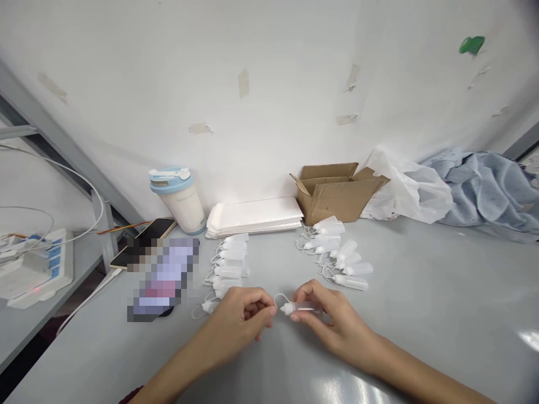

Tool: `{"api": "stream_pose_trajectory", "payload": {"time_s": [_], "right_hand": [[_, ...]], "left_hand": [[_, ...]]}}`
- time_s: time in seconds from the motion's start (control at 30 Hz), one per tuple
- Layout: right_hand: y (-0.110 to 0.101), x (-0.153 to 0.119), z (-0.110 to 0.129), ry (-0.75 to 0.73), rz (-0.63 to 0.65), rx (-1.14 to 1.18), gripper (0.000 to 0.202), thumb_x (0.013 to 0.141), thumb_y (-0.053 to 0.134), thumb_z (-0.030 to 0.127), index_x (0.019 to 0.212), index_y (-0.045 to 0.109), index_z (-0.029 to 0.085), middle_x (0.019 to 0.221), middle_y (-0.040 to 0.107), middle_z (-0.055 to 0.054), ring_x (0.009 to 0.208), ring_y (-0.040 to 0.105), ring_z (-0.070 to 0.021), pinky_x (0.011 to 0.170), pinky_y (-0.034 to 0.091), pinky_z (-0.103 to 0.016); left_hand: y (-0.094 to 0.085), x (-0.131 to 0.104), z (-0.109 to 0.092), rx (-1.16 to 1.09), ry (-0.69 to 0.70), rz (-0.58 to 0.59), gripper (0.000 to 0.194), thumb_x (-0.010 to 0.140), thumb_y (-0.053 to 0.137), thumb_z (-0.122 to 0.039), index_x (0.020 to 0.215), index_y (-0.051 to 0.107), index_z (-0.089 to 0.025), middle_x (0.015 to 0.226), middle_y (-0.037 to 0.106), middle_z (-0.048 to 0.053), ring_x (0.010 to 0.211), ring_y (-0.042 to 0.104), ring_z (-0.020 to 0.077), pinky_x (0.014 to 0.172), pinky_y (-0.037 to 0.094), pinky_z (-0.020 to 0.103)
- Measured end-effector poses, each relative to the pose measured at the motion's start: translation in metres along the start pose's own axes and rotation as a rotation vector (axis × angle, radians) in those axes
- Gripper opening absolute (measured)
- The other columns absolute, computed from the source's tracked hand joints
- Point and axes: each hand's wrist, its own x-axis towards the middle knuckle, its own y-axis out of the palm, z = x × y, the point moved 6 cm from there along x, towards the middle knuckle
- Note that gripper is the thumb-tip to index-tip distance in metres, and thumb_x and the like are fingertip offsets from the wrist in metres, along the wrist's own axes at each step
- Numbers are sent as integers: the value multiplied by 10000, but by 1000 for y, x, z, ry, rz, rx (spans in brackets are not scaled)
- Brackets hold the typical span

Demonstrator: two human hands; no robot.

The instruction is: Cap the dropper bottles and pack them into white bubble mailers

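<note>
In my right hand (332, 320) is a small translucent dropper bottle (301, 307), gripped round its body and lying level, with its white nozzle facing left. A thin white strap (279, 295) arches from the bottle's neck to my left hand (248, 314), whose thumb and forefinger are pinched on the strap's end. What sits at that end is hidden by the fingertips. Beyond my left hand runs a column of similar bottles (232, 255), the nearest partly covered by that hand. A looser group of bottles (347, 269) lies beyond my right hand.
White padded envelopes (256, 216) are stacked by the wall, beside an open cardboard box (341, 199). A blue-lidded cup (181, 205) and two phones, one black (158, 235) and one blurred out (166, 280), stand left. A plastic bag (404, 191) and blue cloth (488, 191) lie right.
</note>
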Motion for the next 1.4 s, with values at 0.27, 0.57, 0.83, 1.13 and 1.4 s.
{"api": "stream_pose_trajectory", "payload": {"time_s": [0.27, 0.57, 0.83, 1.13, 1.4], "right_hand": [[-41, 7, -1, -75, -120, -363, 109, 897, 490, 321, 884, 520, 216, 797, 607, -40, 671, 552, -157, 581, 439, -268], [-40, 10, -9, -174, -70, -652, 161, 914, 403, 251, 924, 553, 193, 882, 630, -89, 701, 607, -200, 562, 463, -304], [-51, 12, -20, -97, -43, -856, 119, 878, 419, 204, 876, 538, 202, 834, 659, -82, 644, 622, -215, 495, 399, -287], [-68, 11, -37, 150, 4, -1050, 65, 830, 549, 266, 814, 528, 206, 653, 655, -44, 488, 597, -222, 422, 235, -261], [-77, 9, -37, 375, 158, -1003, 144, 811, 576, 160, 673, 542, 182, 721, 650, -41, 615, 620, -203, 479, 307, -250]], "left_hand": [[-80, -22, -2, 254, -15, 59, 218, 802, 551, -343, 675, 666, -208, 594, 583, -15, 523, 496, 123, 500, 361, 194], [-119, -25, 22, 281, -79, 70, 247, 779, 584, -391, 649, 671, -199, 559, 544, -13, 475, 441, 110, 475, 309, 195], [-114, -22, 31, 333, -133, 99, 288, 793, 544, -399, 648, 676, -188, 598, 584, -8, 460, 445, 99, 463, 309, 191], [-116, -20, 42, 340, -230, 35, 338, 786, 509, -375, 512, 543, -180, 325, 397, -57, 316, 292, 80, 375, 227, 192], [-103, -28, -12, 716, 423, -904, 223, 851, 464, -264, 706, 608, -175, 555, 557, -25, 507, 491, 118, 515, 365, 208]]}}
